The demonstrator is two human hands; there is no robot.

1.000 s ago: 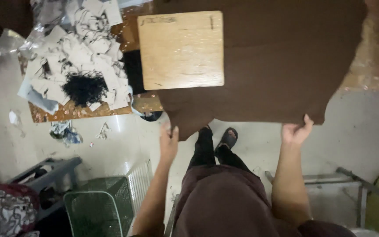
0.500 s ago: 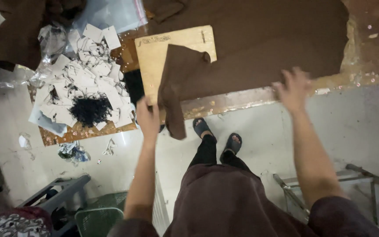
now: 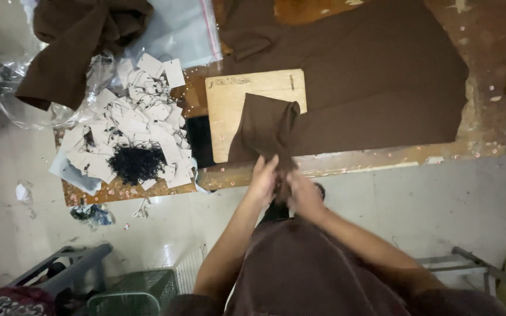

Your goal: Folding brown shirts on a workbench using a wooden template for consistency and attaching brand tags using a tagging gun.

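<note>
Brown cloth point(image 3: 346, 99) lies spread on the table point(image 3: 487, 131), its folded corner pinched by the left hand point(image 3: 263, 180) and right hand point(image 3: 303, 194) at the near edge. Squaring that fold on the board point(image 3: 229, 111) looks best; tags point(image 3: 142, 126) lie beyond.
</note>
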